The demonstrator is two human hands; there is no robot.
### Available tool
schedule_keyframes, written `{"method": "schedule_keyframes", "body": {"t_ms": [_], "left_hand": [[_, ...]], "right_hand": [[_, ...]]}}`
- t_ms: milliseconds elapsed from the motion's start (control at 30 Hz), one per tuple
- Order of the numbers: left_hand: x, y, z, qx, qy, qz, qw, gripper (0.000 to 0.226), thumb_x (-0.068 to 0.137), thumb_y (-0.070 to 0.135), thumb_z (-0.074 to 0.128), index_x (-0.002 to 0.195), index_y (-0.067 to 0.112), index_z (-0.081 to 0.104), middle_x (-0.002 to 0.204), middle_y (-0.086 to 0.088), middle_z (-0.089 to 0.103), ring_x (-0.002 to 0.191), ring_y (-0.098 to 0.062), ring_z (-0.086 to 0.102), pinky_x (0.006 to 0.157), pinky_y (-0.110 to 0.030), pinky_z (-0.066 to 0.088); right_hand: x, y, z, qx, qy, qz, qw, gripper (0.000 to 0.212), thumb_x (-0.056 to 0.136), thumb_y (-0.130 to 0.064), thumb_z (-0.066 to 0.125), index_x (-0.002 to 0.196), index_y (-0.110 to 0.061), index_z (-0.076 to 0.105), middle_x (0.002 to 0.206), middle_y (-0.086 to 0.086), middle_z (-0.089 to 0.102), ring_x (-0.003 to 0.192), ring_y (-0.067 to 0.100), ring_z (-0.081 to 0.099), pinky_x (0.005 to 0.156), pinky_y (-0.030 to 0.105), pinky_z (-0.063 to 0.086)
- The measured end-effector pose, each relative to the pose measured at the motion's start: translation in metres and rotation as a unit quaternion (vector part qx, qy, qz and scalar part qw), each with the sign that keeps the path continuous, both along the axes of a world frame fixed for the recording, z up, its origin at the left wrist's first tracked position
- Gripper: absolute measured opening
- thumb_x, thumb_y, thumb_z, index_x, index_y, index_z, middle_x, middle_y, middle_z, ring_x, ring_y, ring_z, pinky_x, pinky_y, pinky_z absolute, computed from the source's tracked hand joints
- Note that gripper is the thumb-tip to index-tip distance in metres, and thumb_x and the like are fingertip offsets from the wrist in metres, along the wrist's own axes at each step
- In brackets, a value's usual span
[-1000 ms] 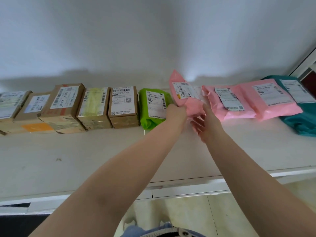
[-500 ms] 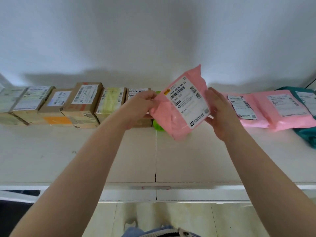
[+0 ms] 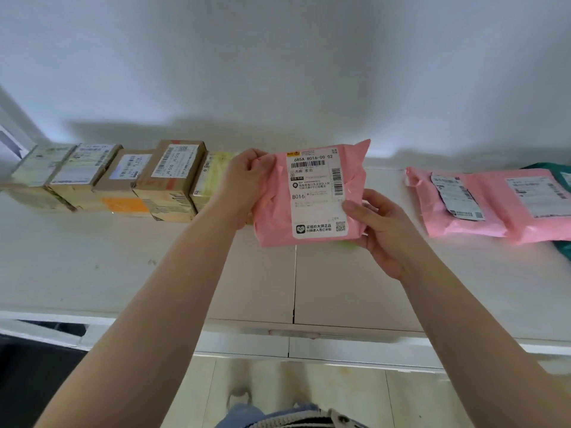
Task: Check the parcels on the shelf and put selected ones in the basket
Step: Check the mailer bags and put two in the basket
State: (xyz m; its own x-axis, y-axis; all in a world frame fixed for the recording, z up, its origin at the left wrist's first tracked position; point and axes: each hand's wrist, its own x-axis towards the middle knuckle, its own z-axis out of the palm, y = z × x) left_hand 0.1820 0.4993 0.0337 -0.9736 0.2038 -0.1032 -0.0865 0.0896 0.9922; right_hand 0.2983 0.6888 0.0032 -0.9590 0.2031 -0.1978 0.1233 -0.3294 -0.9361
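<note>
Both hands hold one pink mailer (image 3: 312, 193) up above the shelf (image 3: 154, 273), label facing the camera, roughly upright. Left hand (image 3: 247, 183) grips the mailer's upper left edge, fingers curled round bunched film; right hand (image 3: 380, 223) pinches the lower right edge, thumb on the front by the label corner, other fingers behind. Mailer looks like a soft poly bag, probably light and floppy, film slick and crinkly, so it would sag if held by one corner; best hold is likely at the two side edges as now, or across the padded middle, keeping off the label (image 3: 315, 193) so it stays readable. Likely not fragile, but contents can't be seen. Label top line and "B016" are legible; smaller print is too fine to read. Basket is not in view, so where the drop goes can't be told. A sliver of green shows under the mailer's lower right corner, mostly hidden; can't say what it is. Far left on the shelf a row of brown boxes (image 3: 173, 177) sits against the wall, the leftmost blurred and the rightmost partly behind the left hand. Right of the held mailer lie two more pink bags (image 3: 494, 205), overlapping, and a teal bag (image 3: 553, 168) cut off by the right frame edge.
</note>
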Motion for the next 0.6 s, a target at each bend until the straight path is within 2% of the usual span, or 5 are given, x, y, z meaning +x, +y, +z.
{"method": "schedule_keyframes", "body": {"t_ms": [300, 600], "left_hand": [[-0.0042, 0.0011, -0.0016, 0.013, 0.019, -0.009, 1.000, 0.019, 0.096, 0.016, 0.054, 0.079, 0.018, 0.060, 0.076, -0.003, 0.062, 0.073, -0.018, 0.057, 0.067, -0.030, 0.049], [-0.0044, -0.0007, 0.0042, 0.007, 0.032, -0.013, 0.999, 0.013, 0.096, 0.015, 0.054, 0.085, 0.015, 0.061, 0.087, -0.012, 0.062, 0.079, -0.020, 0.058, 0.073, -0.034, 0.050]], "right_hand": [[0.0006, -0.0007, -0.0004, -0.007, -0.005, -0.009, 1.000, 0.027, 0.084, -0.005, 0.066, 0.111, -0.008, 0.065, 0.104, 0.009, 0.075, 0.083, 0.020, 0.073, 0.072, 0.034, 0.062], [-0.0004, -0.0044, 0.0019, -0.023, -0.002, -0.010, 1.000, 0.033, 0.082, -0.006, 0.068, 0.115, -0.005, 0.064, 0.104, 0.009, 0.075, 0.084, 0.020, 0.074, 0.067, 0.031, 0.060]]}}
